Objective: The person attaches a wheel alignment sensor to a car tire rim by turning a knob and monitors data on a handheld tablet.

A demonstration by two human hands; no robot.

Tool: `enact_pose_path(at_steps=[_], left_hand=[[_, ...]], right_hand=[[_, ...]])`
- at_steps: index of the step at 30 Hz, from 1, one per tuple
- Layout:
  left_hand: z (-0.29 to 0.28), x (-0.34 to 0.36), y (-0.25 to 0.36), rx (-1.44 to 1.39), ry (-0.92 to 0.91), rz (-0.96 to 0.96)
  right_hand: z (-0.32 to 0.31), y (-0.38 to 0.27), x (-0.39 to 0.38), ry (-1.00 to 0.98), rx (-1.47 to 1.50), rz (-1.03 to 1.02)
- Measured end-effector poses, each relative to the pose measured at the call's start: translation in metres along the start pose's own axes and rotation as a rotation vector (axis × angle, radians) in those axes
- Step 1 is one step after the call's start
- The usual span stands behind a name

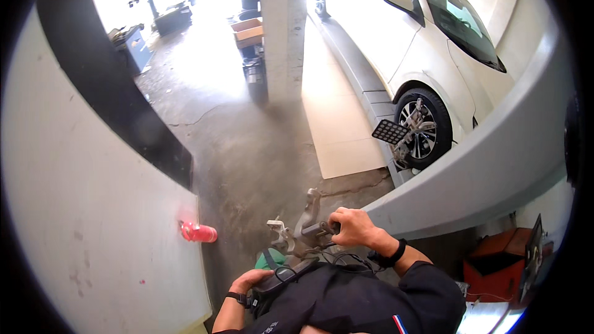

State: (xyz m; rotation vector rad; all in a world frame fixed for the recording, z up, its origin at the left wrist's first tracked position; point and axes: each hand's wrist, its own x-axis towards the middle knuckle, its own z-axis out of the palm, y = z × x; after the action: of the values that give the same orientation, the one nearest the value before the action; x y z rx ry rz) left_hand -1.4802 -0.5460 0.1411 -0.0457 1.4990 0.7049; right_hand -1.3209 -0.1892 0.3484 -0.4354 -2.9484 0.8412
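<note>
My right hand (354, 227) is closed on a dark grip of a metal wheel clamp (309, 212) held in front of my body. Low at my left, my left hand (247, 279) holds a dark flat piece (277, 278) attached to the clamp, with its fingers partly hidden. A green item (265, 260) and a black strap lie beside that hand, and cables loop below the clamp. Across the bay, a similar clamp with a dotted square target (390, 130) is mounted on the front wheel (429, 149) of a white car (409, 43).
A white pillar (281, 43) stands ahead, beside boxes (247, 31). A pale board (337, 142) lies along the ramp (352, 68). A red extinguisher (199, 232) is by the left wall (99, 198). A curved grey beam (482, 173) crosses the right, above a red cabinet (492, 266).
</note>
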Motion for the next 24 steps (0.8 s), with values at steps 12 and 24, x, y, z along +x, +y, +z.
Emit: enact_pose_path(at_steps=[12, 24], left_hand=[[-0.127, 0.146, 0.358, 0.542, -0.170, -0.002], [-0.137, 0.316, 0.652, 1.041, -0.206, 0.135]], right_hand=[[-0.056, 0.102, 0.153, 0.361, 0.026, 0.397], [-0.127, 0.254, 0.300, 0.533, 0.090, 0.645]])
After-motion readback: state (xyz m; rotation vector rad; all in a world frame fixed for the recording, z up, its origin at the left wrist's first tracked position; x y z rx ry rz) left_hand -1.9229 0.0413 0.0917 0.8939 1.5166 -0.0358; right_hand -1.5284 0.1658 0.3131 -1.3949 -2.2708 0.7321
